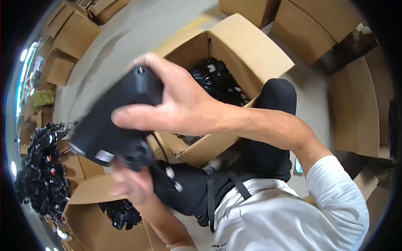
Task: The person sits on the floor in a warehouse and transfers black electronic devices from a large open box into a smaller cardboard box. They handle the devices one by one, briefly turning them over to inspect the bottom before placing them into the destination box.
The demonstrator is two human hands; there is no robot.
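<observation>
My right hand (176,98) grips a black plastic housing (106,113), long and rounded, with its thumb across the upper face and its fingers round the far end. The housing is tilted in mid-air, with a small white label near its lower edge. Black cable with white connectors (169,172) hangs from it over my leg. Just below the housing's near end is my left hand (133,184), smeared by motion, some fingers hidden by the housing. Whether it holds the housing too, I cannot tell.
An open cardboard box (247,46) in front of me holds several black parts (217,81) with white connectors. At lower left stands another open box (94,219) with black parts inside, beside a heap of black parts (44,175). More cardboard boxes (356,100) stand at right.
</observation>
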